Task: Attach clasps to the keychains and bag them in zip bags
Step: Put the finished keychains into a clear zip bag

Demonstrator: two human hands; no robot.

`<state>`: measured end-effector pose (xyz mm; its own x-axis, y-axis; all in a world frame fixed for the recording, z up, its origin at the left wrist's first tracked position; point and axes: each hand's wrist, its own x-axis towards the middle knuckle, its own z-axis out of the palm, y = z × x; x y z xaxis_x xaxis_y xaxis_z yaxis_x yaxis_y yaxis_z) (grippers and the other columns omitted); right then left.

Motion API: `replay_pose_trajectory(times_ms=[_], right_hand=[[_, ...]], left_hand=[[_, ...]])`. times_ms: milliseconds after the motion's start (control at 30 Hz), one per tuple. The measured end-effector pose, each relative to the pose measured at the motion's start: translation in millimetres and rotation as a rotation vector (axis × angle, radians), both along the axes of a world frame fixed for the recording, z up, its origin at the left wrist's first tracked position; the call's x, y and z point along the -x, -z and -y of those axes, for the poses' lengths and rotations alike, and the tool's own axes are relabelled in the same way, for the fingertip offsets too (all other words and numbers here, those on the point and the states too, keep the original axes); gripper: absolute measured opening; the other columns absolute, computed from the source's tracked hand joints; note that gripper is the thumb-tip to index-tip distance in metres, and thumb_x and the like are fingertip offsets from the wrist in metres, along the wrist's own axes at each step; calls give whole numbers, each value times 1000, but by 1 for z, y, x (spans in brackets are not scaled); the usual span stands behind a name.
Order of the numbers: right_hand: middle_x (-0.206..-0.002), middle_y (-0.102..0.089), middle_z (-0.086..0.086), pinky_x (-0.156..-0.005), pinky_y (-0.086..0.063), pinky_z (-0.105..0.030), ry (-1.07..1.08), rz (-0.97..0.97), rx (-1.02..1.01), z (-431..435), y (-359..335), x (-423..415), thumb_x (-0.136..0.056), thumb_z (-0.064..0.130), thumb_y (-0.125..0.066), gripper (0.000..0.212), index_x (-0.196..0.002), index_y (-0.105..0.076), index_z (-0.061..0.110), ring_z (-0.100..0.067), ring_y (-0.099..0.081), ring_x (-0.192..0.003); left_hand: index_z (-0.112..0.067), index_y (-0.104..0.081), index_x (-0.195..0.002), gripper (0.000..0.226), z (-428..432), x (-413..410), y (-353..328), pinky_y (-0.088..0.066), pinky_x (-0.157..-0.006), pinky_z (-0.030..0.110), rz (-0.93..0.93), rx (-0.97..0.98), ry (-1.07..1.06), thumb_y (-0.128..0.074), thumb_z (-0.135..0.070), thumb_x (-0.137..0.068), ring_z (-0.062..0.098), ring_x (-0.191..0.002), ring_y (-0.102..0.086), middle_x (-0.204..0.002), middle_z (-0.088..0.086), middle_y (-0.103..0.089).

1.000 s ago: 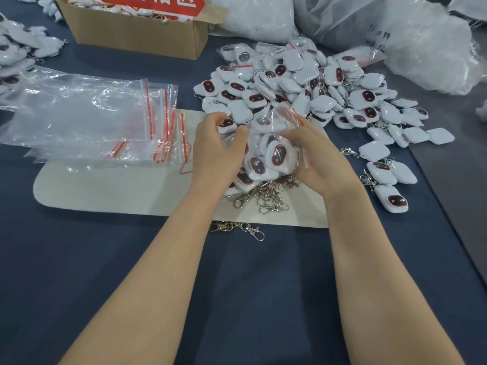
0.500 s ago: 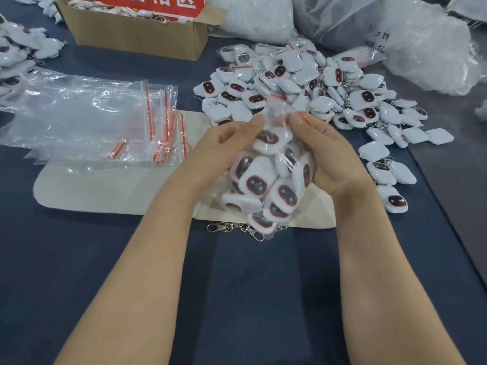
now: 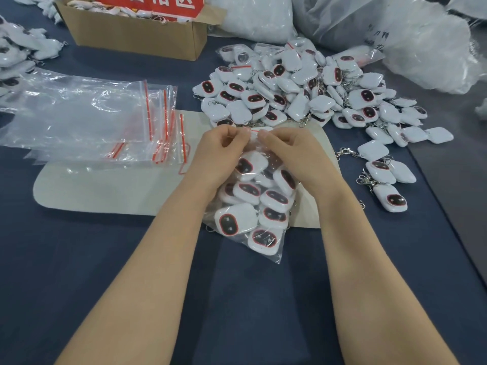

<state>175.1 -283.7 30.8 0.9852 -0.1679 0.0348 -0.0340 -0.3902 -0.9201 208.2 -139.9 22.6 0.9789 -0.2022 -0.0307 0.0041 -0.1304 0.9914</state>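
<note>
A clear zip bag (image 3: 253, 206) stuffed with several white keychains with dark oval faces lies on the beige mat (image 3: 105, 191), its bottom end toward me. My left hand (image 3: 218, 154) and my right hand (image 3: 292, 151) pinch the bag's red zip strip at its far end, fingertips close together. Beyond the hands lies a big heap of loose white keychains (image 3: 290, 93) with metal clasps. A few more keychains (image 3: 384, 175) lie to the right of my right hand.
A stack of empty zip bags (image 3: 87, 117) with red strips lies at the left. A cardboard box (image 3: 137, 30) stands at the back, large plastic sacks (image 3: 395, 30) at the back right, more white pieces (image 3: 18, 56) at the far left. Dark blue cloth (image 3: 237, 299) covers the table.
The filled bag has come down from being held up and now lies flat on the mat. Both hands have shifted to its top edge and pinch the zip strip.
</note>
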Motion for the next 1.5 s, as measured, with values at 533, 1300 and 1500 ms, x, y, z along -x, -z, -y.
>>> replay_pose_trajectory(times_ms=[533, 1300, 1500], right_hand=[[-69, -69, -3, -59, -49, -23, 43, -26, -170, -2, 10, -6, -89, 25, -68, 18, -71, -66, 23, -15, -60, -61], [-61, -59, 5, -58, -43, -19, 170, 70, -80, -17, 13, -23, -92, 22, -63, 21, -71, -64, 20, -5, -50, -54], [-59, -63, 11, -57, -45, -17, 97, 86, -89, -12, 16, -26, -90, 26, -66, 17, -73, -69, 24, -1, -55, -53]], left_hand=[[-19, -57, -74, 17, 5, -1, 4, -50, -66, 24, 121, -20, -77, -56, -14, -90, 8, -66, -58, -70, -2, -63], [-23, -67, -78, 13, 4, -24, 10, -53, -61, 25, -64, 43, -82, -62, -21, -90, 10, -61, -62, -73, -3, -68], [-21, -67, -80, 14, 7, -24, 12, -53, -64, 20, 27, 59, -71, -59, -21, -92, 6, -67, -63, -76, -4, -69]])
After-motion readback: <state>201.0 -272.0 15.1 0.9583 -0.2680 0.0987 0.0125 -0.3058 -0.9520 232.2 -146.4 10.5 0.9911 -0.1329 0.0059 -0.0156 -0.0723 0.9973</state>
